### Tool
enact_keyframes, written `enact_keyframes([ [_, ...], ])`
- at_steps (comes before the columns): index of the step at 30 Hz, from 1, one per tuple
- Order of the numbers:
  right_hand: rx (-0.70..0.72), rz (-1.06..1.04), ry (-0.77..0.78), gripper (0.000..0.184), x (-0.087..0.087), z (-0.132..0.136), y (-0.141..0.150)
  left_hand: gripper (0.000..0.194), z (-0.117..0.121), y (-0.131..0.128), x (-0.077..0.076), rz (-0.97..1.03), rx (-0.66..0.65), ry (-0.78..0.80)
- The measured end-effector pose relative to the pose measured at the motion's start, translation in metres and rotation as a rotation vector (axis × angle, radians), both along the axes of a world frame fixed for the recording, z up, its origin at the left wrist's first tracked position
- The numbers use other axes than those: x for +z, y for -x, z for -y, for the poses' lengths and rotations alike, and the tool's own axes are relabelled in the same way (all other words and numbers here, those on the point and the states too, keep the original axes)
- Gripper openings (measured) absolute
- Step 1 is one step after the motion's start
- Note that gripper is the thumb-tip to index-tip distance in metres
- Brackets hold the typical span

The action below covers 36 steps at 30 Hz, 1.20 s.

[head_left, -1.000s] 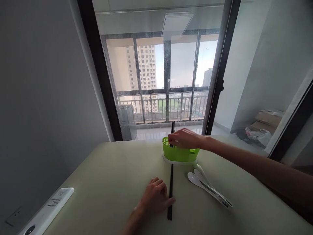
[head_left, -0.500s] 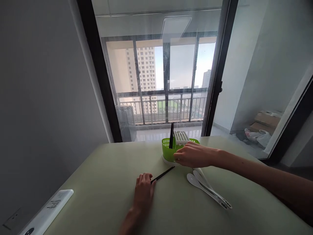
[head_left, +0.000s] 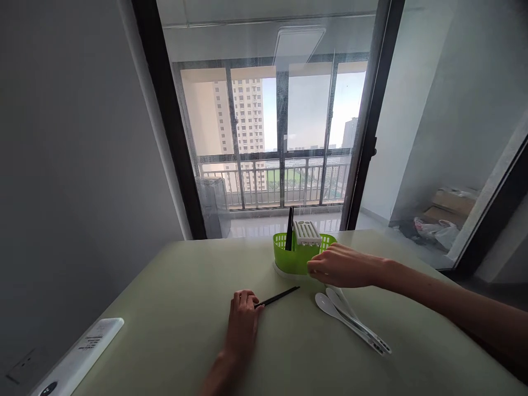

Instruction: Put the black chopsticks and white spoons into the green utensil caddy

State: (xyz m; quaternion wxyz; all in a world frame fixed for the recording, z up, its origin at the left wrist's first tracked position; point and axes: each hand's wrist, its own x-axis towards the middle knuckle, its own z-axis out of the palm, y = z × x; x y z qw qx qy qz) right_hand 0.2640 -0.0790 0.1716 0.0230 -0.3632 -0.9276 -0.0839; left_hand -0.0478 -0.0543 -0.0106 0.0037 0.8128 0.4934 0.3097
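My left hand (head_left: 242, 314) rests on the table with its fingers closed around one end of black chopsticks (head_left: 281, 296), whose tips point away to the right. My right hand (head_left: 340, 267) hovers by the front right of a green cutlery basket (head_left: 292, 262), fingers curled inward; whatever they may hold is hidden. Black chopsticks (head_left: 289, 230) stand upright in the basket's left part, and a white slotted piece (head_left: 307, 233) sits over its middle. Just below my right hand, white spoons (head_left: 350, 319) lie together on the table, handles toward me.
The pale green table (head_left: 185, 308) reaches to a glass sliding door. A white device (head_left: 93, 344) with printed labels lies at the left edge, near the grey wall (head_left: 74, 165). Behind the glass at right are cardboard boxes (head_left: 451, 206) and plastic bags.
My right hand has moved right, away from the basket's front, uncovering more of it. The chopsticks in my left hand have swung slightly, tips a little rightward and nearer me.
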Motion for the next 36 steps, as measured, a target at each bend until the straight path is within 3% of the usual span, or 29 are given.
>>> enact_keyframes([
  [4, -0.015, -0.001, 0.022, 0.032, -0.005, 0.001, -0.002, 0.023, 0.001, 0.0, -0.001, 0.028, -0.011, 0.03],
  [15, -0.038, 0.048, 0.081, 0.034, -0.026, 0.001, 0.002, 0.006, -0.004, -0.004, -0.01, 0.118, 0.028, 0.085],
  [20, -0.132, -0.067, 0.202, 0.027, -0.04, -0.004, 0.003, 0.009, -0.005, -0.006, -0.008, 0.246, -0.034, 0.067],
  [26, -0.223, -0.318, 0.368, 0.01, -0.074, -0.006, 0.016, 0.028, -0.001, -0.01, 0.004, 0.417, -0.048, 0.048],
  [31, -0.334, -0.745, 0.582, 0.046, -0.096, -0.021, 0.042, 0.034, 0.003, -0.013, 0.014, 0.528, -0.09, 0.078],
  [33, -0.352, -0.907, 0.614, 0.061, -0.097, -0.029, 0.051, 0.034, 0.004, -0.014, 0.017, 0.552, -0.091, 0.094],
  [36, -0.329, -1.078, 0.615, 0.069, -0.091, -0.038, 0.062, 0.034, 0.006, -0.014, 0.021, 0.573, -0.093, 0.123],
])
